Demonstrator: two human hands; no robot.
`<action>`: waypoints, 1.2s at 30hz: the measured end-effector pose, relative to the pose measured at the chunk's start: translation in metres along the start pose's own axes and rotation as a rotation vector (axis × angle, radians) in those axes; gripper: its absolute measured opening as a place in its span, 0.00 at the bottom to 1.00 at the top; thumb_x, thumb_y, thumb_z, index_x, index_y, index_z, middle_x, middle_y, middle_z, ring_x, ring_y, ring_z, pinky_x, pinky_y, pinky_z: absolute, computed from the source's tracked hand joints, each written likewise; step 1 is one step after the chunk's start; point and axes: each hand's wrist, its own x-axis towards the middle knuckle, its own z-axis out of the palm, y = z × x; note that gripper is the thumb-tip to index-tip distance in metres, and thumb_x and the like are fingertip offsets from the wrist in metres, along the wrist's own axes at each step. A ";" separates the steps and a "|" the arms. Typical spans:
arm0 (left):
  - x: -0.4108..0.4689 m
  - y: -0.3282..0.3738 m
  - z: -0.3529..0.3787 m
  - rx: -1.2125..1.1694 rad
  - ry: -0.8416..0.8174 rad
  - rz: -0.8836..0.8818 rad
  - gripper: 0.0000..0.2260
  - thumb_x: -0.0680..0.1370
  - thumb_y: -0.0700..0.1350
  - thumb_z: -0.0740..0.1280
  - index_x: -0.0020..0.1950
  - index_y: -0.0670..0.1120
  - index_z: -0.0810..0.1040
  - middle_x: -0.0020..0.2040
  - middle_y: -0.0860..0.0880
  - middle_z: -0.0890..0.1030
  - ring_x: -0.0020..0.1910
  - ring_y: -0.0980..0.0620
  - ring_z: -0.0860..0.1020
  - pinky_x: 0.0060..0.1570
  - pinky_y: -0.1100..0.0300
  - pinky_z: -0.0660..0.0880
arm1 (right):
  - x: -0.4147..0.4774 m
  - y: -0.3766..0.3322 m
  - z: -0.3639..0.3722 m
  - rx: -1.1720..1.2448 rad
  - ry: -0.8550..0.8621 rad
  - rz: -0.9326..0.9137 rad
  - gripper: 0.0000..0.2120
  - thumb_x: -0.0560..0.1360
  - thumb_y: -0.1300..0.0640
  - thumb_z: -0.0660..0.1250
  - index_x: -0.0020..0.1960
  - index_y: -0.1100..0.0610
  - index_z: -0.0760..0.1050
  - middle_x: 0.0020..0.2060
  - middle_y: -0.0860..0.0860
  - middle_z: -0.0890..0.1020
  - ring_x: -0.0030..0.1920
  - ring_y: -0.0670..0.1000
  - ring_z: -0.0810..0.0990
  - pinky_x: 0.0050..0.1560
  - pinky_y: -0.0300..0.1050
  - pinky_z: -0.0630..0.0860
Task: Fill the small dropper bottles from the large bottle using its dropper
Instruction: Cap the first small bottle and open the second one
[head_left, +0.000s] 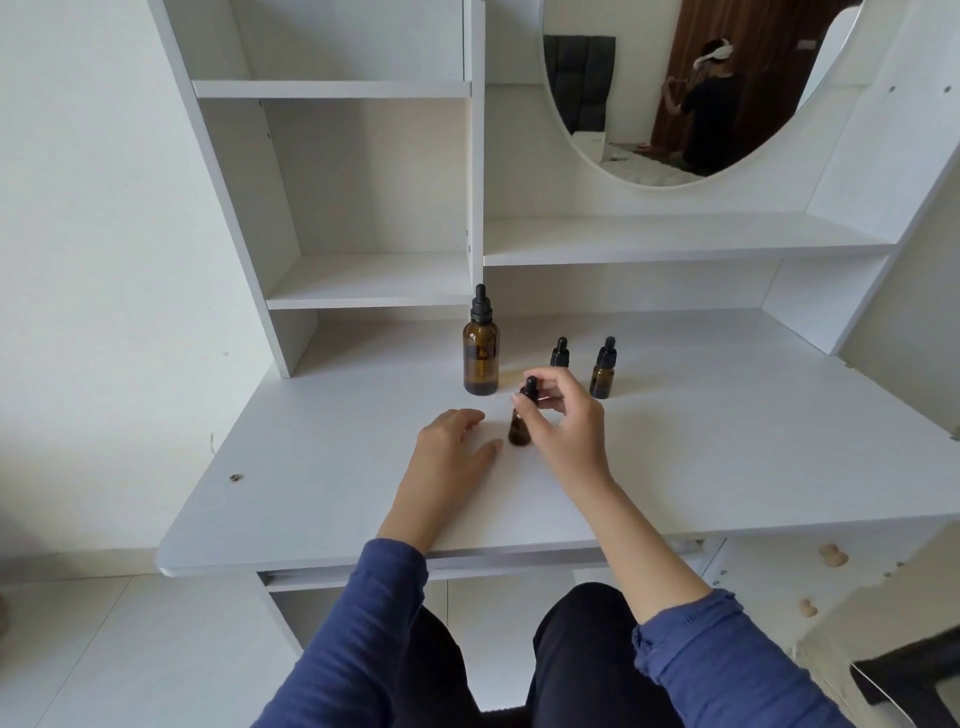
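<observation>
A large amber bottle (481, 358) with a black dropper cap stands upright near the back of the white desk (727, 457). In front of it a small amber dropper bottle (518, 428) stands on the desk, and my right hand (563, 415) pinches its black cap from the right. My left hand (454, 447) lies flat on the desk just left of that bottle, fingers relaxed, not touching it. Two more small capped bottles stand behind my right hand: one (560, 353) partly hidden by my fingers, one (603, 369) further right.
White shelving (363, 280) rises at the back left of the desk, and a long shelf (675, 239) runs under a round mirror (675, 93). The desk's front edge is just above my knees. A person is reflected in the mirror.
</observation>
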 end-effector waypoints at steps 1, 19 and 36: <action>0.000 0.001 0.001 0.087 -0.005 -0.003 0.18 0.77 0.48 0.65 0.65 0.43 0.72 0.62 0.46 0.75 0.60 0.49 0.74 0.60 0.61 0.68 | 0.002 0.003 -0.006 -0.012 0.020 0.012 0.09 0.71 0.63 0.70 0.50 0.59 0.76 0.42 0.49 0.80 0.41 0.43 0.79 0.47 0.29 0.74; 0.004 -0.002 0.013 0.414 -0.133 -0.051 0.25 0.82 0.51 0.46 0.76 0.41 0.48 0.78 0.44 0.50 0.77 0.49 0.48 0.73 0.59 0.42 | 0.060 0.068 -0.073 -0.164 0.394 0.217 0.11 0.73 0.67 0.64 0.56 0.62 0.74 0.49 0.59 0.81 0.46 0.49 0.77 0.52 0.43 0.76; 0.003 0.001 0.009 0.401 -0.144 -0.053 0.25 0.82 0.52 0.48 0.76 0.42 0.49 0.78 0.45 0.51 0.77 0.50 0.49 0.73 0.60 0.43 | 0.049 0.051 -0.047 -0.234 0.129 -0.031 0.18 0.73 0.67 0.63 0.63 0.63 0.68 0.57 0.58 0.73 0.55 0.49 0.72 0.61 0.53 0.73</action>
